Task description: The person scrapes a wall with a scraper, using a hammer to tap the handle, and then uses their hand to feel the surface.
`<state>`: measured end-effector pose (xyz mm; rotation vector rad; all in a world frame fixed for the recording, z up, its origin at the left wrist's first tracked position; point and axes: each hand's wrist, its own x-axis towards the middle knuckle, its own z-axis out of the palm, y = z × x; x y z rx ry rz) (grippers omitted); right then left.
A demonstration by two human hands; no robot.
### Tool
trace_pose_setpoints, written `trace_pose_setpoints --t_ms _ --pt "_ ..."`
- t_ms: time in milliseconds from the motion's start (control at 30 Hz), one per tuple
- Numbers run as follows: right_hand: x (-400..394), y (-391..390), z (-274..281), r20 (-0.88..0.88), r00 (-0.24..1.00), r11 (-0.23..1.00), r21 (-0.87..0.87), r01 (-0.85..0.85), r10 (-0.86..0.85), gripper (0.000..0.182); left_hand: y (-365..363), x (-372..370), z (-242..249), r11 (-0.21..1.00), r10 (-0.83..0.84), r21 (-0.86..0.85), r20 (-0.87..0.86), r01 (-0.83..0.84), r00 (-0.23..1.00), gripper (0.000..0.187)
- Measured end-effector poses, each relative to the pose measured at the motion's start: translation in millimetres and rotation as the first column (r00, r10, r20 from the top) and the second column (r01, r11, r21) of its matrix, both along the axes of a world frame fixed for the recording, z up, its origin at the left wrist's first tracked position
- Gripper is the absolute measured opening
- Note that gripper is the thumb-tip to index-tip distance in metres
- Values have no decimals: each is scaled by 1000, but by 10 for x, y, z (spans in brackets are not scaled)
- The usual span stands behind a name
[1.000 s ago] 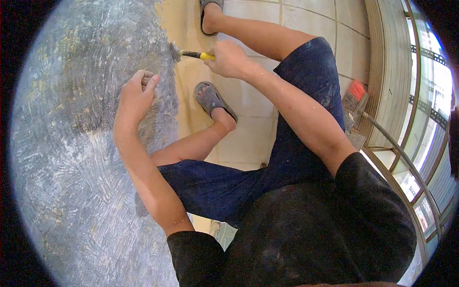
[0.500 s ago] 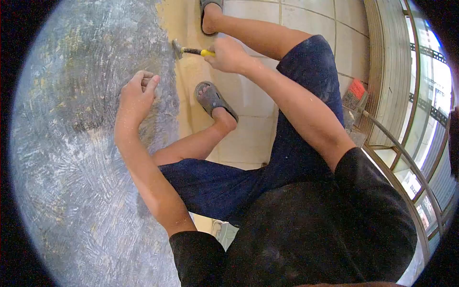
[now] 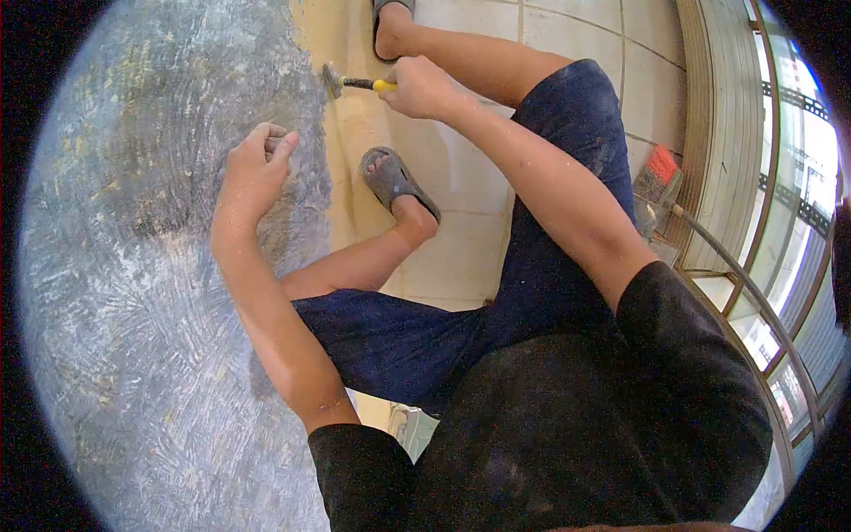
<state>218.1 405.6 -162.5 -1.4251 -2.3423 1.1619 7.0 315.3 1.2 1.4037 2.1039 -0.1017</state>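
A scraper (image 3: pixel 333 82) with a black and yellow handle is gripped in my right hand (image 3: pixel 424 88), its metal head right at the edge where the rough grey surface (image 3: pixel 168 310) meets the yellowish, dusty strip of floor (image 3: pixel 344 124). Over the grey surface hangs my left hand (image 3: pixel 260 168), fingers loosely curled and thumb apart from them, with nothing visible in it. Scratch-like strokes and patches of yellow mark the grey surface around both hands.
My feet in grey sandals (image 3: pixel 390 177) stand on pale floor tiles (image 3: pixel 465 177), knees wide apart. Right of my leg lies a red-bristled brush (image 3: pixel 658 168) by a long curved rod (image 3: pixel 745 266). Slatted shutter panels and glass frames (image 3: pixel 709 115) run along the right side.
My right hand and the scraper have moved slightly upward in the view, along the edge of the grey surface. The left hand has shifted up a little, nearly still.
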Motion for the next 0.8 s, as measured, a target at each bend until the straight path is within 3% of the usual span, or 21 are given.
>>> trace_pose_setpoints --t_ms 200,267,333,467,533,567,633,667,733,767,800 --pt "-2 -75 124 49 998 999 2 -33 33 33 -12 90 62 998 50 42 11 -50 999 36" --pt "7 -2 -27 77 997 999 11 -30 29 35 15 97 98 999 46 -28 14 -45 999 37" --pt "-3 85 -193 -85 974 977 -55 206 -211 36 -9 73 92 998 55 -7 12 -55 998 36" --pt "101 -35 -122 -247 919 941 61 332 -308 41 -96 -46 41 999 37 9 8 -37 999 36" --pt "182 -83 110 -209 867 823 -474 314 -452 39 -127 -57 53 998 62 5 15 -62 998 36" --pt "196 -121 138 -212 867 825 -470 313 -450 39 -139 -64 61 996 85 -6 20 -85 996 36" --pt "205 -186 153 -329 791 661 -740 123 -516 31 -160 -97 53 996 89 13 10 -89 996 36" --pt "206 -241 156 -335 790 665 -737 120 -514 31 -170 -110 47 996 92 23 0 -92 996 37" --pt "195 -355 138 -297 666 327 -941 -84 -685 24 -176 -130 47 995 104 6 -2 -104 995 37" --pt "135 -404 5 -262 641 227 -964 -138 -721 21 -183 -138 42 993 114 -20 -1 -114 993 37" --pt "131 -430 22 -266 640 230 -963 -141 -720 21 -192 -164 20 993 114 -16 -3 -114 993 37"
